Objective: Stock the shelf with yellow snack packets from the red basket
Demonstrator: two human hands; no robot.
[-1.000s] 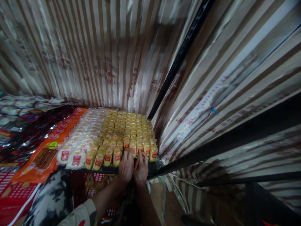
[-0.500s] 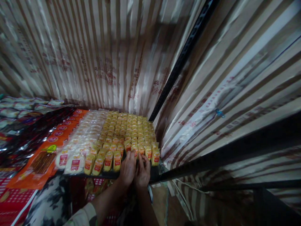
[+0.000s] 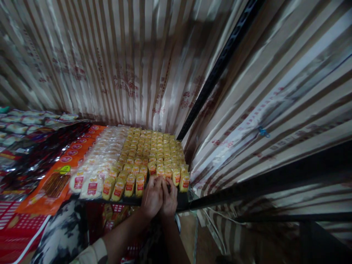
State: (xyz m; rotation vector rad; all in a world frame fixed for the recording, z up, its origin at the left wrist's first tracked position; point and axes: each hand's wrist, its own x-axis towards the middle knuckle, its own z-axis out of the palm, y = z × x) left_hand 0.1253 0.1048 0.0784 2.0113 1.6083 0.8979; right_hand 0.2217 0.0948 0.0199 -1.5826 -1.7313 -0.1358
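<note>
Side by side at the shelf's front edge, my left hand (image 3: 152, 197) and my right hand (image 3: 168, 200) are closed, with thumbs and fingers meeting. Their fingertips grip the lower ends of small yellow snack packets (image 3: 164, 171) with red and white labels, whose lower parts are hidden behind the fingers. Behind them, many like yellow packets (image 3: 154, 148) stand in tight rows. More yellow packets (image 3: 129, 185) lean in the front row left of my hands, and a few others (image 3: 184, 182) stand to the right.
White round packets (image 3: 92, 187) fill rows on the left, beside an orange bag (image 3: 51, 183) and dark shiny bags (image 3: 33, 165). A red basket (image 3: 16, 242) sits low at left. A black metal post (image 3: 211, 80) and a black bar (image 3: 264, 176) frame the right. Striped sheeting (image 3: 132, 55) hangs behind.
My hands have drawn closer together, and the fingers now cover more of the packets in front of them. The view has shifted slightly.
</note>
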